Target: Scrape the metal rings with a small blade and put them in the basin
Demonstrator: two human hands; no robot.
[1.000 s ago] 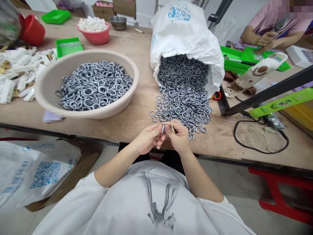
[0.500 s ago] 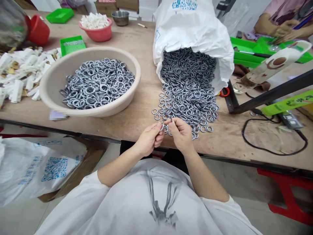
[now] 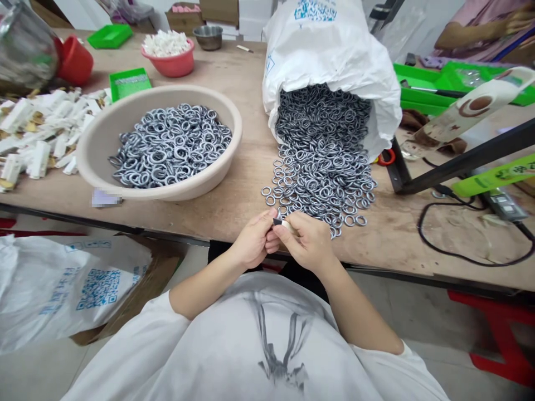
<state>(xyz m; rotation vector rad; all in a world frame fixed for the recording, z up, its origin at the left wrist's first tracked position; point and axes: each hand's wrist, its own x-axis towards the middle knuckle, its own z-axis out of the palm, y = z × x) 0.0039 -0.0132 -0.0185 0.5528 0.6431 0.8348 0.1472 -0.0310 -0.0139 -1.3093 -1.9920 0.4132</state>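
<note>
- In the head view, the left hand [image 3: 254, 240] is closed, its thumb and fingers pinching what looks like a ring [image 3: 279, 213], mostly hidden at the fingertips.
- The right hand [image 3: 310, 239] is curled around a small pale tool [image 3: 287, 225] with a dark tip, which points at the left hand's fingertips.
- Both hands meet at the near edge of the table [image 3: 234, 209], just in front of a heap of grey rings [image 3: 324, 175].
- That heap spills from the mouth of a white sack [image 3: 326, 50] lying on its side; a few rings lie loose along the heap's left edge.
- Left of the heap, well apart from it, a beige basin [image 3: 98, 142] holds more grey rings.
- White pieces [image 3: 45, 131] lie strewn left of the basin; behind it are a green tray [image 3: 130, 92] and a red bowl [image 3: 173, 65] piled with white bits.
- At the far right, another person's arm [image 3: 470, 34] shows beyond a pale bottle [image 3: 462, 111].
</note>
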